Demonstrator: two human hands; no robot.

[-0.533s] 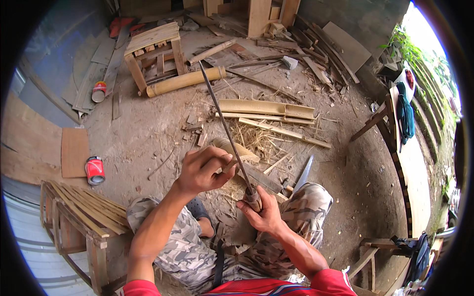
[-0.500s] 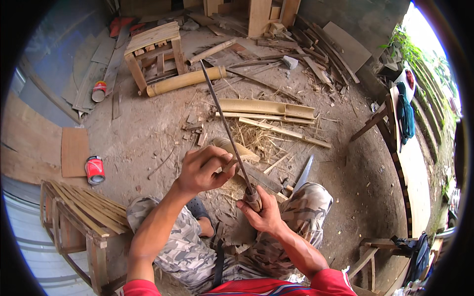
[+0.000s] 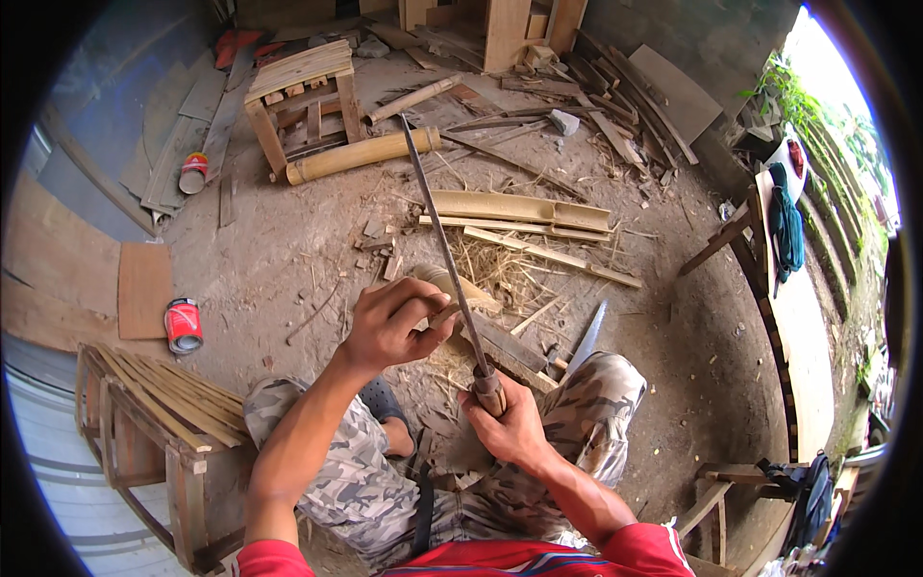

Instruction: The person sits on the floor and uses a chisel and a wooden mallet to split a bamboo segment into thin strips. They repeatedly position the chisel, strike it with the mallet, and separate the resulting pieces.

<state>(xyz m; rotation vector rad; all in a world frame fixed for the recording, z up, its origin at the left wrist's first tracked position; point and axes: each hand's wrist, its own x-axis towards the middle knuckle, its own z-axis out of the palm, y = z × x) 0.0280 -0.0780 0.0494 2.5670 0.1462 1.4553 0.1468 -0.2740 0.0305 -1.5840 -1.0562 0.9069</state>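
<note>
I see the long tool [image 3: 437, 226] tipped slightly rightward, its handling ongoing; my right hand [image 3: 508, 423] grips its handle [image 3: 489, 392], left hand [image 3: 389, 327] curled alongside, hold unclear.

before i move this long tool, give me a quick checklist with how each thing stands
1. Right hand wrapped around the handle of the long tool: ok.
2. Left hand well away from the tool's shaft: not ok, its fingertips are right beside it; contact is unclear.
3. Wide metal blade well away from the right knee: not ok, it lies close by.
4. Floor ahead free of shavings: not ok, they are strewn near the split bamboo.
5. Handle tight on the shaft: cannot tell.
</note>
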